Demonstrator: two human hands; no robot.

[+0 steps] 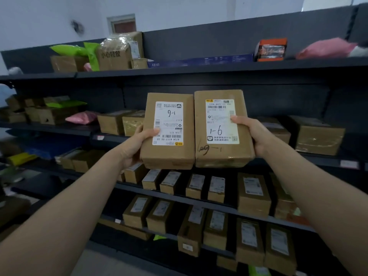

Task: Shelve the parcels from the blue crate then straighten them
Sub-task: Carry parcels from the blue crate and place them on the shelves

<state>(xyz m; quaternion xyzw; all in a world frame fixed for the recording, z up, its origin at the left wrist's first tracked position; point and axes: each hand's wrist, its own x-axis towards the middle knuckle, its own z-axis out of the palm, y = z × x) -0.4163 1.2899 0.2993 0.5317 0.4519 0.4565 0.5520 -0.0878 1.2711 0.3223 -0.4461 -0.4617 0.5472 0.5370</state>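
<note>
Two brown cardboard parcels are held side by side in front of the dark shelving. My left hand grips the left parcel at its left edge; its white label reads upside down. My right hand grips the right parcel at its right edge, thumb on the label marked "1-6". The two parcels touch along their inner edges and stand upright at the height of the second shelf. The blue crate is not in view.
The top shelf carries boxes, green bags, an orange box and a pink bag. The second shelf has boxes at left and right. Lower shelves hold several labelled boxes in rows.
</note>
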